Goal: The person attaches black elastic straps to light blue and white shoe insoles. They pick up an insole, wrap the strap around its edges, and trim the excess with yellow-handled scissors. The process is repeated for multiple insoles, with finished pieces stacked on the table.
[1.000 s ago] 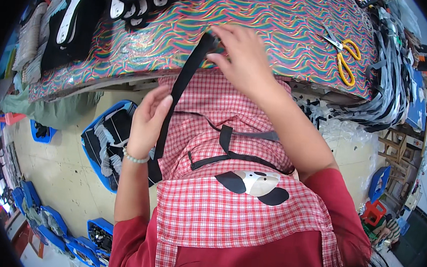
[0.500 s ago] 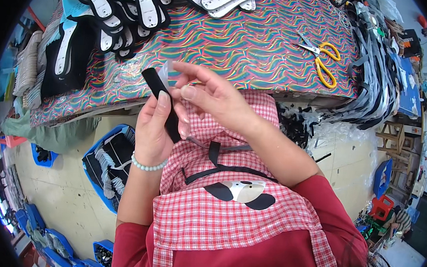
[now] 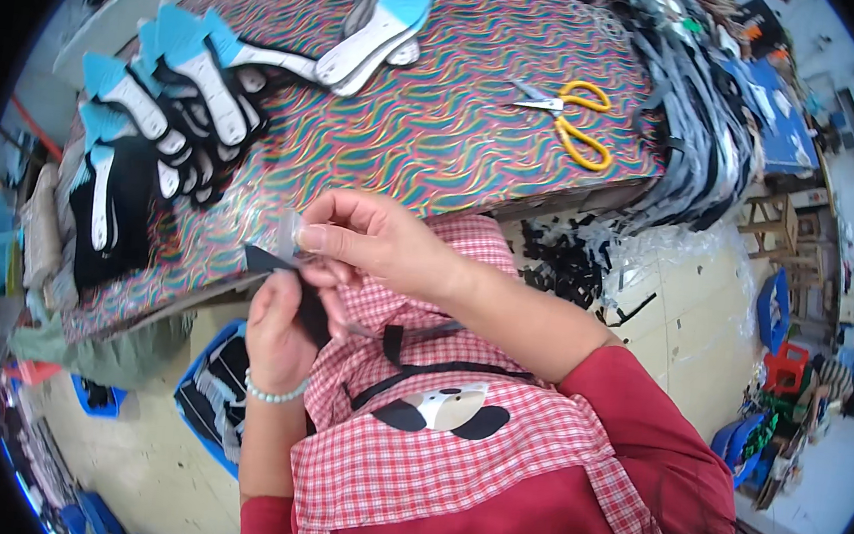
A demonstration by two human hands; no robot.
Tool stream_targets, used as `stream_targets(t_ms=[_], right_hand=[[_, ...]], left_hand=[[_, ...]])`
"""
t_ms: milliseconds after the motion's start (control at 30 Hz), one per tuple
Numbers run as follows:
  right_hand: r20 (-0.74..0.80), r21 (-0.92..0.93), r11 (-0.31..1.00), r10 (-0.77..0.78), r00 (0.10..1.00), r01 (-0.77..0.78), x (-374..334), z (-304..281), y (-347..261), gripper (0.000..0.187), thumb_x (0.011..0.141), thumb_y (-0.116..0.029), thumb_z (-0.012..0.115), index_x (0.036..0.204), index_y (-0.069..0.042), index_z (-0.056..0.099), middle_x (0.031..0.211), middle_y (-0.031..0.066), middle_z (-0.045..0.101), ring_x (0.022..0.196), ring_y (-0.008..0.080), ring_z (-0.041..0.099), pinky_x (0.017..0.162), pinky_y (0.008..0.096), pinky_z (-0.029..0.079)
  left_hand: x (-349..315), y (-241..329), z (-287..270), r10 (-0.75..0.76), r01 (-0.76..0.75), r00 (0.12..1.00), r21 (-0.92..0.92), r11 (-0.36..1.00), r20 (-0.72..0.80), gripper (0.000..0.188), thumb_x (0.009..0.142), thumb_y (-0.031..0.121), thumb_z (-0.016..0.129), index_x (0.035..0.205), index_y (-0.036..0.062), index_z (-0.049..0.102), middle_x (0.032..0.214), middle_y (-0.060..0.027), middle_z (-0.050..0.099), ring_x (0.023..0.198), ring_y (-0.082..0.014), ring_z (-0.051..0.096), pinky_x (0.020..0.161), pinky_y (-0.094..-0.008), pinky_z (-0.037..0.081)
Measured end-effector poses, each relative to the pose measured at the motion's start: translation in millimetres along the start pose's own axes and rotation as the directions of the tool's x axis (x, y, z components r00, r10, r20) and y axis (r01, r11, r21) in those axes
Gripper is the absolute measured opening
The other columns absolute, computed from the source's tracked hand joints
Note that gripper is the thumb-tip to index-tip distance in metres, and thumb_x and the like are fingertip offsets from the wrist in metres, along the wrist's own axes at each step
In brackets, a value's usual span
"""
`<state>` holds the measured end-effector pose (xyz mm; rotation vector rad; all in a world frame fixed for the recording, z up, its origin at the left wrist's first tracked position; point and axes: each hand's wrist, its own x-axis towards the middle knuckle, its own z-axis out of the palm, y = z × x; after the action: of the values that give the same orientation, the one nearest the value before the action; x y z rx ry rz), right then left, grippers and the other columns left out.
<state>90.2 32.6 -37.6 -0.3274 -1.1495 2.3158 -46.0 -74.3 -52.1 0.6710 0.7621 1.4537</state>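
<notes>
A black fabric strip point(image 3: 312, 314) is gripped in my left hand point(image 3: 277, 336), low over the table's front edge and my lap. Its upper end is folded over and slants to the left. Close above it, my right hand point(image 3: 369, 242) pinches a small translucent piece point(image 3: 289, 228) between thumb and fingertips. The lower fingers of the right hand curl beside the strip; blur hides whether they touch it. On the patterned table cover point(image 3: 436, 152) farther right lie scissors point(image 3: 564, 127) with yellow handles, their blades apart.
Flat white pieces with light blue ends point(image 3: 205, 94) and black edging are piled on the table's left. Grey and black straps point(image 3: 695, 117) hang over its right end. Black scraps point(image 3: 563, 263) and clear plastic lie on the floor. A blue bin point(image 3: 201, 360) stands lower left.
Both hands sit lower in the picture, and the whole view has shifted. The strip's upper end, straight before, is now folded over. The translucent piece is now pinched in my right fingertips.
</notes>
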Motion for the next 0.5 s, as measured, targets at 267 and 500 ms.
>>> stream_targets(t_ms=[267, 500], right_hand=[[-0.099, 0.360, 0.913, -0.170, 0.980, 0.194, -39, -11, -37, 0.015, 0.100, -0.022, 0.044, 0.096, -0.009, 0.048, 0.071, 0.0019, 0.056, 0.040, 0.0082, 0.045, 0.035, 0.0202, 0.040], [-0.709, -0.500, 0.780, -0.618, 0.340, 0.376, -300, -235, -157, 0.015, 0.089, -0.008, 0.050, 0.083, 0.000, 0.062, 0.091, 0.0150, 0.067, 0.091, 0.0257, 0.064, 0.092, 0.0365, 0.046]], left_hand=[[17, 27, -17, 0.214, -0.266, 0.935, -0.164, 0.950, -0.282, 0.034, 0.100, 0.033, 0.041, 0.107, 0.0039, 0.059, 0.103, -0.0112, 0.063, 0.106, -0.0262, 0.056, 0.100, -0.0447, 0.039], [-246, 208, -445, 0.336, -0.266, 0.253, 0.268, 0.926, -0.907, 0.028, 0.095, 0.022, 0.048, 0.111, 0.0028, 0.060, 0.109, -0.0107, 0.064, 0.099, -0.0210, 0.060, 0.094, -0.0322, 0.044]])
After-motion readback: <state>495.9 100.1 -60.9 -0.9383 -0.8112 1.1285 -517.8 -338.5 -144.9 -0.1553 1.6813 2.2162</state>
